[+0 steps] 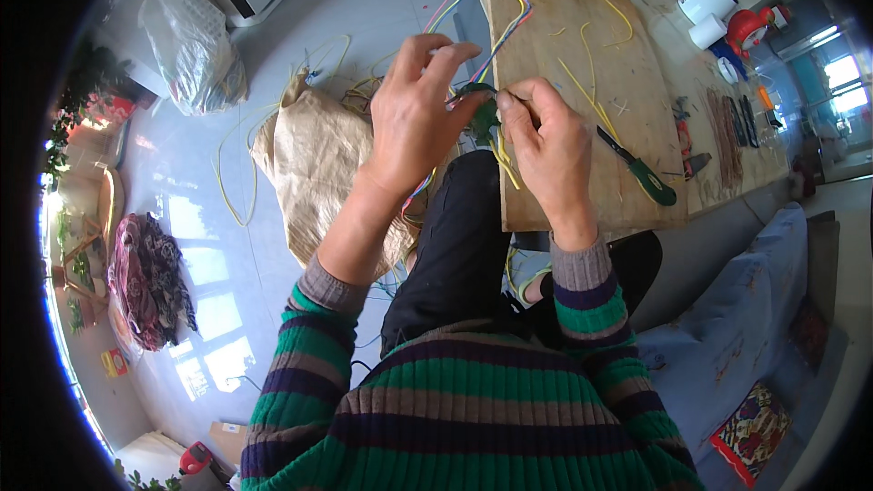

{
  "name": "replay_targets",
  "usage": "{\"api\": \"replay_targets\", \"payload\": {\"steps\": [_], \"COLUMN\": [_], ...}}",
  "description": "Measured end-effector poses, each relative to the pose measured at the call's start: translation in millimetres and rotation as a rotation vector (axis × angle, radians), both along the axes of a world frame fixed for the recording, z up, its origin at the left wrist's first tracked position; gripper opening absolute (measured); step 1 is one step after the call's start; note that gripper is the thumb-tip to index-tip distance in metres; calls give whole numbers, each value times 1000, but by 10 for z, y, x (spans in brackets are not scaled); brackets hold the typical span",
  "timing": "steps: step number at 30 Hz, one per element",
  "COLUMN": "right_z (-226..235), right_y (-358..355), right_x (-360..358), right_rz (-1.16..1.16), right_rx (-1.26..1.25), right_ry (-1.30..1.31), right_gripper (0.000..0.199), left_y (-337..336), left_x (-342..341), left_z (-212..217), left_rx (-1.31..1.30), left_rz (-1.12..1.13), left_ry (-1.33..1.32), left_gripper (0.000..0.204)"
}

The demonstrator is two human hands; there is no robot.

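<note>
My left hand (414, 114) and my right hand (546, 145) meet over my knee, both pinching a small dark green part (482, 114) with coloured wires attached. A loop of red, blue and yellow wires (496, 0) rises from the hands across the edge of a wooden board (582, 64). Short yellow wires (505, 159) hang below the green part. Fingers hide most of the part.
A green-handled tool (641, 171) and yellow wire offcuts (591, 95) lie on the board. Pliers and several tools (718, 132) sit further right. A burlap sack (318, 164) with loose wires lies on the floor at left, a plastic bag (191, 45) beyond it. White tape rolls (705, 9) stand at the board's far end.
</note>
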State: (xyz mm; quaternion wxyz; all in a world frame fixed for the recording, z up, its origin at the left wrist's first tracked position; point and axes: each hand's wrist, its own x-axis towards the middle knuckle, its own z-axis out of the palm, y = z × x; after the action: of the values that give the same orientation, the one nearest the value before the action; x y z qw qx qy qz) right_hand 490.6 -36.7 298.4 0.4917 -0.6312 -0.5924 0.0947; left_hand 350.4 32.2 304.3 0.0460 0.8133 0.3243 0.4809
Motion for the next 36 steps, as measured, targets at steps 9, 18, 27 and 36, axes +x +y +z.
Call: {"api": "replay_targets", "payload": {"steps": [9, 18, 27, 36], "right_z": [80, 27, 23, -37], "right_y": [-60, -82, -112, -109], "right_x": [-98, 64, 53, 104], "right_rz": [-25, -56, -41, -73], "right_rx": [82, 9, -14, -41], "right_ry": [-188, -131, -80, -65], "right_gripper": [9, 10, 11, 13], "left_y": [228, 264, 511, 293], "left_x": [170, 151, -6, -263], "left_z": [-157, -120, 32, 39], "left_rx": [-52, -700, -1253, -826], "left_rz": [-42, -639, -767, -397], "left_ry": [262, 55, -465, -114], "left_gripper": [29, 37, 38, 22]}}
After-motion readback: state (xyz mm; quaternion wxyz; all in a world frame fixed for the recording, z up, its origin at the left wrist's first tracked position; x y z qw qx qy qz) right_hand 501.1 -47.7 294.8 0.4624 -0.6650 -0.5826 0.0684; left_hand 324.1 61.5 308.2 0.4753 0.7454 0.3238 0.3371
